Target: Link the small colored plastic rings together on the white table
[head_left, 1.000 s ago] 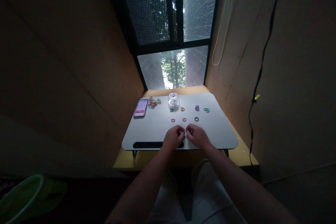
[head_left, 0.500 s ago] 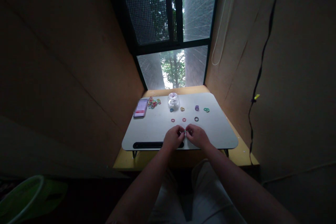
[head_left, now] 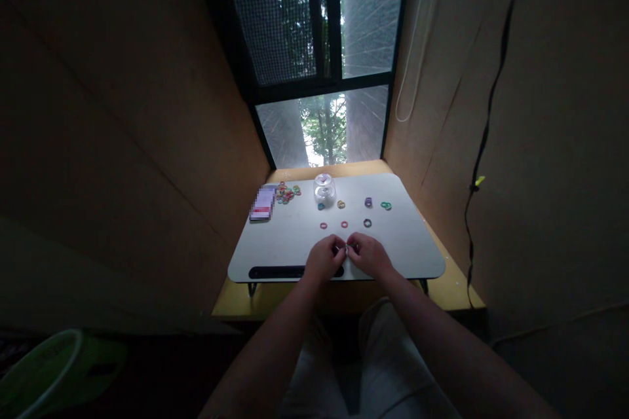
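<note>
My left hand (head_left: 325, 256) and my right hand (head_left: 366, 254) meet fingertip to fingertip low over the front of the white lap table (head_left: 280, 242). Both are pinched closed on something small and pale between them, too tiny to name. Just beyond the fingers lie two pinkish-red rings (head_left: 323, 226) and a dark grey ring (head_left: 367, 223). Farther back are a blue ring (head_left: 321, 206), yellowish rings (head_left: 341, 204), purple rings (head_left: 368, 201) and green rings (head_left: 386, 206), grouped by colour.
A clear round jar (head_left: 324, 190) stands at the back of the table. Left of it lie a heap of several mixed coloured rings (head_left: 285, 194) and a phone (head_left: 263, 203) with a blurred screen. A dark slot (head_left: 275, 272) runs along the front edge. Walls close in on both sides.
Almost nothing differs. Both hands keep their pinch in the same spot, with only a very slight shift of the fingers and the view.
</note>
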Action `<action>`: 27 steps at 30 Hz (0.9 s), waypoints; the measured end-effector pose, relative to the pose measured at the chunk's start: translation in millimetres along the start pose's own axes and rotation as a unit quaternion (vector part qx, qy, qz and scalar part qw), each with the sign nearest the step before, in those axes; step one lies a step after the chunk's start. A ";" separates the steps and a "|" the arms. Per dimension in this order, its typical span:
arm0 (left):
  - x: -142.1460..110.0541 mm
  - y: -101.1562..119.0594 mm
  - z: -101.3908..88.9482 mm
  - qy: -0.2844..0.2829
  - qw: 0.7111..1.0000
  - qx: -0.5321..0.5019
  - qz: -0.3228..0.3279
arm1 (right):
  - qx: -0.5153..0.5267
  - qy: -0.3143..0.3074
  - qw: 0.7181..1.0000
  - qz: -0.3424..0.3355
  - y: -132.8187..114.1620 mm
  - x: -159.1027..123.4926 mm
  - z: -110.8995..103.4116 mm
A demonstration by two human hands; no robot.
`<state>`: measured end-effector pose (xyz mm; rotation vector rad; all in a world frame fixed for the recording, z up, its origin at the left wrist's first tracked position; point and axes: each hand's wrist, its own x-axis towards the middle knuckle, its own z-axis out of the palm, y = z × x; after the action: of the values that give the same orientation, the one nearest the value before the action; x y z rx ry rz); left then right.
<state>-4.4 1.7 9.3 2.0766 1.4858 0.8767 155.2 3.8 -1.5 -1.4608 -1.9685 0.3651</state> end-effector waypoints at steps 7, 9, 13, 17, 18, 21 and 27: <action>-0.2 -1.3 0.8 0.001 1.000 0.000 0.000 | 0.009 0.004 1.000 0.002 -0.1 0.0 -0.1; -0.2 -1.9 0.9 0.002 1.000 0.001 0.001 | 0.010 0.004 1.000 0.001 -0.1 0.1 0.0; -0.4 -2.9 0.9 0.001 1.000 -0.001 0.006 | 0.012 0.005 1.000 0.000 -0.1 0.4 -0.1; -0.7 -3.5 1.4 0.002 1.000 0.001 0.007 | 0.014 0.010 1.000 0.001 -0.1 0.3 -0.5; -0.7 -3.6 1.5 0.003 1.000 0.003 0.007 | 0.016 0.011 1.000 0.001 -0.1 0.3 -0.6; -0.7 -3.6 1.8 0.007 1.000 0.007 0.007 | 0.022 0.011 1.000 0.001 0.0 0.1 -0.7; -0.2 -3.4 2.0 0.003 1.000 0.007 0.007 | 0.023 0.017 1.000 -0.002 0.4 0.0 -0.6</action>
<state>-5.3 2.7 5.6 2.0981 1.4872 0.8802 155.9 3.8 -1.4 -1.4249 -1.9244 0.3791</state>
